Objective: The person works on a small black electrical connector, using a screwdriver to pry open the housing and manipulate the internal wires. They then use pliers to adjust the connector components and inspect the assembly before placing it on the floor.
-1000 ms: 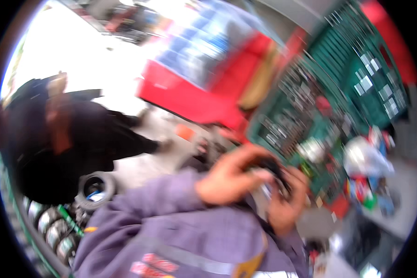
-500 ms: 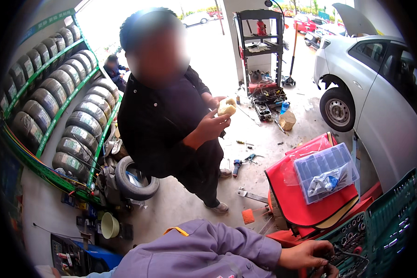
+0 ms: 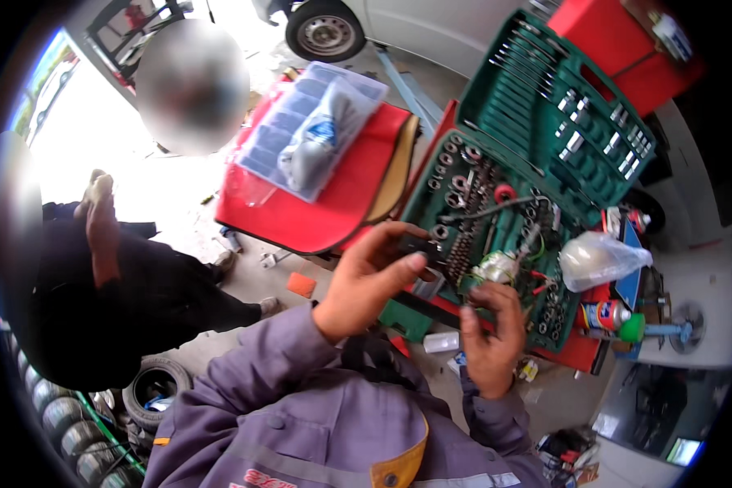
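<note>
Left hand (image 3: 368, 283) has a small black part (image 3: 417, 247) pinched between thumb and fingers, right by the open green tool case (image 3: 496, 146). Right hand (image 3: 494, 342) is near it, fingers half-curled; honestly can't tell if it's gripping anything. Plastic organizer's (image 3: 270, 142) sitting on the red cover (image 3: 281, 224).
</note>
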`<state>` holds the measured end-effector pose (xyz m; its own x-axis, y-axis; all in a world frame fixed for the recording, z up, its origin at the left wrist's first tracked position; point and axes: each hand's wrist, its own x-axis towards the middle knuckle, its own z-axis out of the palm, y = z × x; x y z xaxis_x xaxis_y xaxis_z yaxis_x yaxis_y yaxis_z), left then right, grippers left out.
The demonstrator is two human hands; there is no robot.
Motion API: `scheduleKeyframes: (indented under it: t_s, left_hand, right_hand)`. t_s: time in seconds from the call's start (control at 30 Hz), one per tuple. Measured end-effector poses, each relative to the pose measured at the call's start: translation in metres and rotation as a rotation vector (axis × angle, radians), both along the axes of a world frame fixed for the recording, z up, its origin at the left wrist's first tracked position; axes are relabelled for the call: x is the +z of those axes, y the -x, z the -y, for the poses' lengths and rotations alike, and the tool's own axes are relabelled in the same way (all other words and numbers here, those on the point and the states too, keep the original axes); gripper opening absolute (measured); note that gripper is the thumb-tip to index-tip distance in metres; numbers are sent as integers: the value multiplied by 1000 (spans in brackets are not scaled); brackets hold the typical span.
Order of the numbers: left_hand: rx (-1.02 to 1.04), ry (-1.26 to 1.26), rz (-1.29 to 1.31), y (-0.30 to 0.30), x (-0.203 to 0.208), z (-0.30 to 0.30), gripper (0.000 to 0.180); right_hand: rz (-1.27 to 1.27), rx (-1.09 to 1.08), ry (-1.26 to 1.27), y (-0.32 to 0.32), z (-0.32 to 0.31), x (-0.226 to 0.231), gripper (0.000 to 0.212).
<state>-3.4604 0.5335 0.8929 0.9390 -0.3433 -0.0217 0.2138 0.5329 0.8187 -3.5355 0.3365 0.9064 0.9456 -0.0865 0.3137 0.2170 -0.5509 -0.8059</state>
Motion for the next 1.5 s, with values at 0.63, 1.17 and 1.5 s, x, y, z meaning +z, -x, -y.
scheduleKeyframes:
  t_s: [0.63,1.17,1.5]
  left_hand:
    - [24,187,30,19,-18,9,58]
    - [-18,82,-16,11,-7,42,27]
    - [93,-469,626,14,6,40,16]
  right_hand:
    - [133,56,112,-30,-8,14,19]
    - [16,-74,-219,-33,-32,-13,16]
    - [-244,256,-453,-56,11,47,39]
